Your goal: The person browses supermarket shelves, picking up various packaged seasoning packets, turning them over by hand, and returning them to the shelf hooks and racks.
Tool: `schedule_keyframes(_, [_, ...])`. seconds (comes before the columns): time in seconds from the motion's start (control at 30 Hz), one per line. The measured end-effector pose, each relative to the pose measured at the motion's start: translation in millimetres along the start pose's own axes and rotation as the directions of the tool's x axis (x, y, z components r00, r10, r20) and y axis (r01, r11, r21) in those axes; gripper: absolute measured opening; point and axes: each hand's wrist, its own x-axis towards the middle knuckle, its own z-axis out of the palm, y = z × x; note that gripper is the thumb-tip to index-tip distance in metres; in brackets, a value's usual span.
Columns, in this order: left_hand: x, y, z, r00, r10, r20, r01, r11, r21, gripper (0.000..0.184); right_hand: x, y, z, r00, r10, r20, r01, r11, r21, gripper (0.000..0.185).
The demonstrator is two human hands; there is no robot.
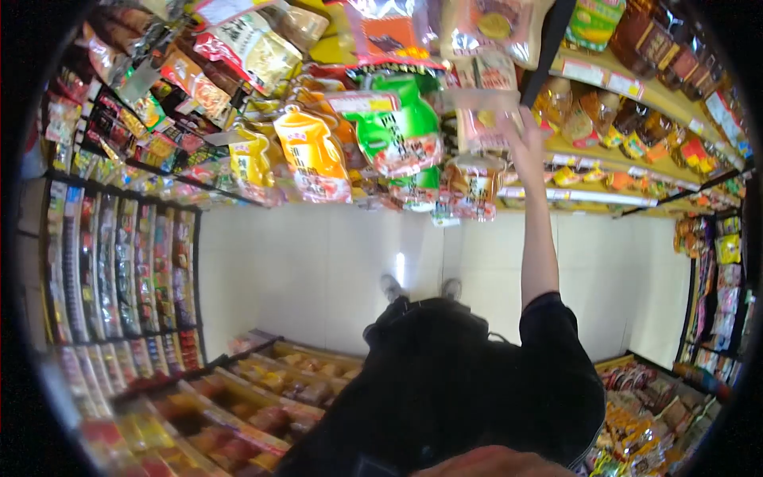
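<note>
My right hand (pixel 520 137) is stretched out to the hanging display, its fingers slightly blurred and apart. They are beside a beige, clear-windowed food packet (pixel 481 131) and the end of a pale price-tag holder (pixel 481 99); whether they touch either is unclear. To the left hang a green pouch (pixel 397 131) with a meat picture, an orange-and-white pouch (pixel 311 155) and a yellow pouch (pixel 251 163). A brown-and-clear packet (pixel 474 184) hangs lower, below the beige one. My left hand is out of view.
Shelves with bottles and jars (pixel 584 107) run along the right, past a dark upright post (pixel 548 56). Racks of small packets (pixel 119 262) stand at the left. Behind my body are bins of packaged goods (pixel 262 397) and another bin (pixel 648 421). Pale floor tiles (pixel 270 270) lie below.
</note>
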Motion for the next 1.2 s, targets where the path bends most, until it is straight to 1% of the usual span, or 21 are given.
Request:
schedule_keyframes(0.03, [8, 4, 1, 0.999, 0.022, -0.025, -0.021, 0.999, 0.025, 0.017, -2, -5, -12, 0.998, -0.058, 0.02, 0.06, 0.989, -0.132, 0.041])
schedule_keyframes(0.13, [30, 33, -10, 0.977, 0.16, -0.142, -0.136, 0.977, 0.164, 0.017, -15, -7, -43, 0.997, 0.041, 0.071, -0.022, 0.965, -0.26, 0.041])
schedule_keyframes(0.23, [47, 106, -72, 0.846, 0.463, -0.263, -0.433, 0.886, 0.168, 0.015, -38, -83, -45, 0.927, 0.3, 0.227, -0.305, 0.952, -0.015, 0.042])
schedule_keyframes(0.27, [45, 140, -100, 0.776, 0.565, -0.282, -0.546, 0.824, 0.151, 0.013, -43, -89, -47, 0.921, 0.303, 0.244, -0.304, 0.952, -0.031, 0.042])
schedule_keyframes(0.33, [23, 222, -153, 0.677, 0.669, -0.308, -0.662, 0.736, 0.143, 0.013, -53, -96, -56, 0.911, 0.31, 0.273, -0.305, 0.95, -0.059, 0.043])
schedule_keyframes(0.37, [13, 257, -173, 0.584, 0.735, -0.345, -0.747, 0.653, 0.127, 0.013, -59, -94, -61, 0.909, 0.318, 0.27, -0.286, 0.946, -0.153, 0.045])
schedule_keyframes(0.5, [-29, 374, -222, 0.216, 0.881, -0.421, -0.956, 0.279, 0.093, 0.015, -100, -96, -71, 0.876, 0.414, 0.246, -0.381, 0.909, -0.171, 0.043])
schedule_keyframes(0.6, [-62, 457, -234, -0.069, 0.852, -0.52, -0.991, 0.001, 0.134, 0.017, -140, -99, -68, 0.845, 0.39, 0.366, -0.337, 0.919, -0.202, 0.042])
schedule_keyframes(0.63, [-84, 487, -240, -0.129, 0.83, -0.543, -0.985, -0.043, 0.168, 0.017, -151, -108, -62, 0.856, 0.356, 0.375, -0.325, 0.934, -0.147, 0.038])
schedule_keyframes(0.67, [-104, 514, -246, -0.189, 0.805, -0.563, -0.975, -0.085, 0.206, 0.018, -155, -120, -56, 0.865, 0.339, 0.37, -0.295, 0.94, -0.172, 0.036])
schedule_keyframes(0.73, [-121, 547, -249, -0.198, 0.833, -0.517, -0.976, -0.12, 0.181, 0.026, -160, -144, -47, 0.882, 0.303, 0.36, -0.237, 0.947, -0.216, 0.033])
schedule_keyframes(0.77, [-127, 557, -254, -0.07, 0.894, -0.442, -0.997, -0.045, 0.068, 0.026, -158, -149, -48, 0.89, 0.284, 0.357, -0.186, 0.941, -0.284, 0.031])
schedule_keyframes(0.83, [-135, 578, -265, 0.156, 0.96, -0.233, -0.983, 0.129, -0.127, 0.027, -148, -161, -39, 0.938, 0.221, 0.269, -0.151, 0.954, -0.258, 0.031])
schedule_keyframes(0.87, [-131, 592, -271, 0.094, 0.96, -0.264, -0.979, 0.04, -0.202, 0.026, -142, -165, -34, 0.958, 0.188, 0.216, -0.133, 0.96, -0.244, 0.031])
schedule_keyframes(0.93, [-122, 628, -286, -0.017, 0.946, -0.324, -0.929, -0.135, -0.345, 0.025, -121, -167, -24, 0.989, 0.051, 0.136, -0.024, 0.982, -0.188, 0.032])
schedule_keyframes(0.97, [-116, 648, -297, -0.033, 0.952, -0.303, -0.914, -0.151, -0.377, 0.026, -108, -168, -22, 0.994, -0.023, 0.11, 0.044, 0.981, -0.189, 0.033])
schedule_keyframes(1.03, [-115, 677, -321, -0.053, 0.966, -0.251, -0.882, -0.163, -0.442, 0.027, -78, -168, -21, 0.996, 0.043, 0.084, -0.037, 0.997, -0.069, 0.035])
schedule_keyframes(1.07, [-120, 687, -331, -0.061, 0.974, -0.217, -0.867, -0.159, -0.473, 0.027, -64, -168, -18, 0.998, 0.01, 0.063, -0.006, 0.998, -0.067, 0.035])
schedule_keyframes(1.1, [-125, 694, -339, -0.127, 0.965, -0.23, -0.862, -0.222, -0.455, 0.027, -50, -169, -16, 0.999, -0.024, 0.041, 0.027, 0.998, -0.064, 0.036])
schedule_keyframes(1.13, [-127, 701, -343, -0.146, 0.957, -0.249, -0.885, -0.239, -0.399, 0.027, -39, -170, -15, 0.998, -0.057, 0.025, 0.059, 0.996, -0.062, 0.036])
schedule_keyframes(1.2, [-127, 716, -350, -0.187, 0.939, -0.287, -0.922, -0.269, -0.28, 0.027, -19, -172, -15, 0.995, -0.1, 0.02, 0.1, 0.995, 0.025, 0.036])
